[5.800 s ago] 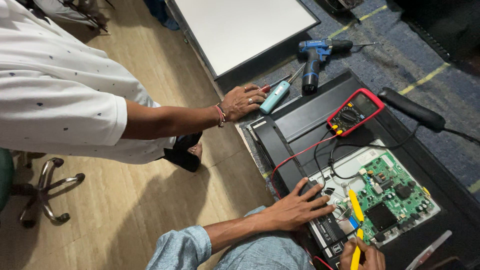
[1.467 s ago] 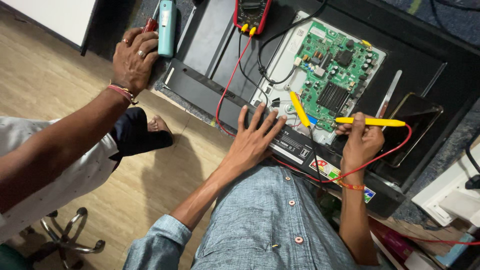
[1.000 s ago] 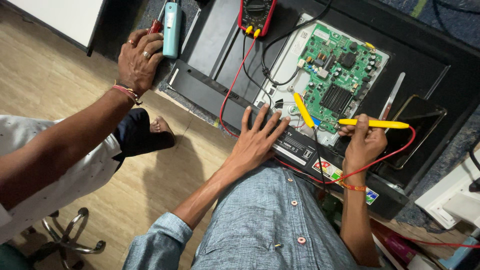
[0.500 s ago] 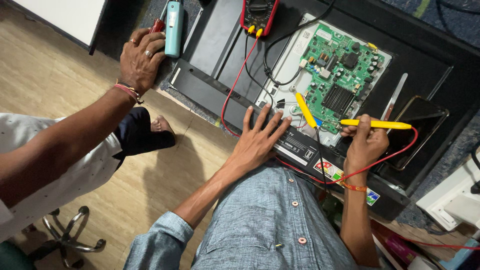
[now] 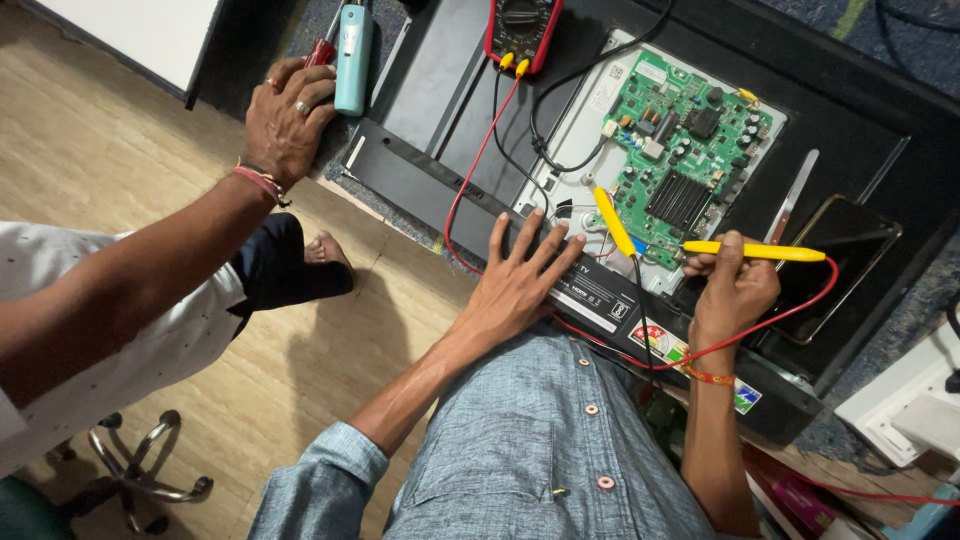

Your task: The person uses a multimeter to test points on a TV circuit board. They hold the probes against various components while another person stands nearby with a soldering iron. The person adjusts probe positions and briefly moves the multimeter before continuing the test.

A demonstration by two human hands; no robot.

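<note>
Two yellow slender probes are at work over the green rectangular circuit board [image 5: 682,150], which sits in the opened back of the black flat television panel [image 5: 440,100] lying on the floor. My right hand [image 5: 735,290] grasps the yellow pen-shaped probe with the red lead [image 5: 755,250], fingers closed around its shaft, holding it nearly level with its tip pointing toward the lower edge of the board. The red lead loops from the probe's far end, down past my wrist, and runs back along the panel's edge. The second yellow probe with the black lead [image 5: 613,220] lies tilted at the board's lower left corner; I cannot tell whether any finger touches it. My left hand [image 5: 520,280] lies flat with fingers spread and released, palm down on the black bottom strip of the panel, just beside that second probe, gripping nothing.

The red-cased multimeter [image 5: 522,30] rests at the top of the panel, both leads plugged into its lower edge. A dark phone-like slab [image 5: 835,260] lies on the panel to the right of my right hand.

Another person's hand [image 5: 288,120], wearing rings and a red wrist thread, rests at the panel's upper left corner, touching a pale blue cylindrical tool [image 5: 353,55].
</note>
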